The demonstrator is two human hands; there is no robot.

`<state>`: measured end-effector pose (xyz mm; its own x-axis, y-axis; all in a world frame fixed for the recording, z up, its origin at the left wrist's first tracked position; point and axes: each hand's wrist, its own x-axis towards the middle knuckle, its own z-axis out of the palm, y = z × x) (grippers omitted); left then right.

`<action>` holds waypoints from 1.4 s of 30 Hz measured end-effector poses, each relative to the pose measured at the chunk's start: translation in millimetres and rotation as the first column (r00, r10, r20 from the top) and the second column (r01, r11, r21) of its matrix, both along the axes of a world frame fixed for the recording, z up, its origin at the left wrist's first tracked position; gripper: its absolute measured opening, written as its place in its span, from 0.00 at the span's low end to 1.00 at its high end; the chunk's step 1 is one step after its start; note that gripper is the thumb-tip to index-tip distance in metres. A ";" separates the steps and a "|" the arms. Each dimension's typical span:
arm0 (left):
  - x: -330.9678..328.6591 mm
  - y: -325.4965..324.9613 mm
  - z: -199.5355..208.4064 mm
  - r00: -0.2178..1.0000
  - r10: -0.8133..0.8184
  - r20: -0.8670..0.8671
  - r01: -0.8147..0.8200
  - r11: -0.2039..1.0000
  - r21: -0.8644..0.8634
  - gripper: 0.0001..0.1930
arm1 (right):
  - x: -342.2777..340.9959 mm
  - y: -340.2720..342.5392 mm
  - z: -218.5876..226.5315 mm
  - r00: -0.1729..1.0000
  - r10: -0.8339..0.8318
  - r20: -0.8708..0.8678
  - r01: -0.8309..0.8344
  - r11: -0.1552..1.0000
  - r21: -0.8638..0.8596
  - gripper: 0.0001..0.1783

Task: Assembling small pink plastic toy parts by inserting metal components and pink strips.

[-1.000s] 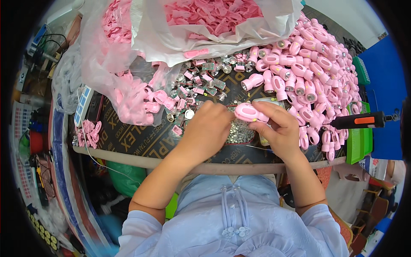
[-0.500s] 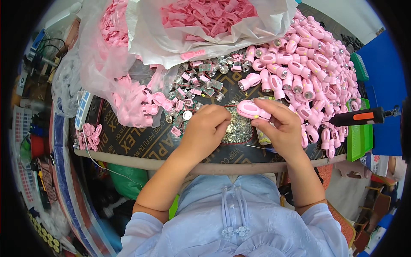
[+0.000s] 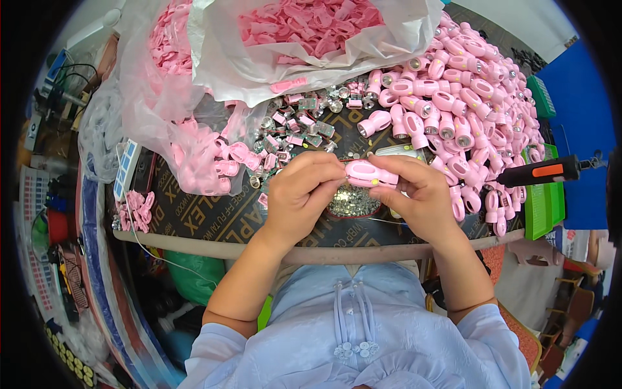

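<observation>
A pink toy flashlight (image 3: 369, 174) with a yellow button lies level between my two hands, above a container of small shiny metal parts (image 3: 353, 201). The fingers and thumb of my right hand (image 3: 414, 188) grip one end of it. My left hand (image 3: 301, 188) is closed at the other end, with thumb and fingertips touching the flashlight; whether they also pinch a small part cannot be seen. Beyond my left hand lie loose flashlight inserts (image 3: 304, 126) with circuit boards, pink pieces and reflectors.
A large heap of pink flashlights (image 3: 466, 97) covers the right side of the table. White bags (image 3: 220, 71) of pink shell parts stand at the back and left. An electric screwdriver (image 3: 541, 171) juts in from the right, over a green tray (image 3: 544, 207). A power strip (image 3: 126, 170) lies left.
The flashlight has moved left in my right hand to meet my left hand. My left fingertips now touch its end, where before there was a gap.
</observation>
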<state>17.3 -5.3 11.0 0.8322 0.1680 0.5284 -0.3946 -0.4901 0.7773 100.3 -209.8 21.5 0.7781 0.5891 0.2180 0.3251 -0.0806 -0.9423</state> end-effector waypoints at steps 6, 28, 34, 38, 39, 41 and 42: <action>-0.5 3.8 1.8 1.000 -0.018 0.023 0.018 1.000 0.012 0.09 | -2.1 2.2 6.7 0.998 0.012 0.057 -0.012 1.000 -0.010 0.23; 1.0 5.7 20.4 0.979 -0.173 0.110 0.143 0.961 0.237 0.24 | -6.9 -2.9 19.4 0.966 0.091 0.242 -0.093 0.996 -0.004 0.26; 0.1 1.9 20.3 0.968 -0.243 -0.058 0.249 0.958 0.144 0.26 | -4.4 -1.2 20.8 0.879 0.111 0.464 -0.114 0.993 -0.023 0.24; 1.9 -7.9 15.9 0.977 -0.210 0.040 0.210 0.978 -0.001 0.29 | -4.5 -1.5 32.8 0.712 0.075 0.698 -0.083 0.996 -0.022 0.21; 2.2 -12.0 16.6 0.986 -0.159 0.057 0.165 0.978 -0.127 0.29 | -0.7 -2.8 43.6 0.682 0.084 0.727 -0.085 0.996 -0.036 0.20; 4.7 -10.5 12.1 0.986 -0.128 0.105 0.142 0.980 -0.141 0.26 | 8.9 -3.6 44.5 0.704 0.108 0.701 -0.027 0.992 -0.126 0.20; 5.9 -7.9 9.4 0.983 -0.136 0.122 0.147 0.986 -0.083 0.23 | 11.1 -4.1 45.7 0.763 0.128 0.634 -0.068 0.991 -0.118 0.20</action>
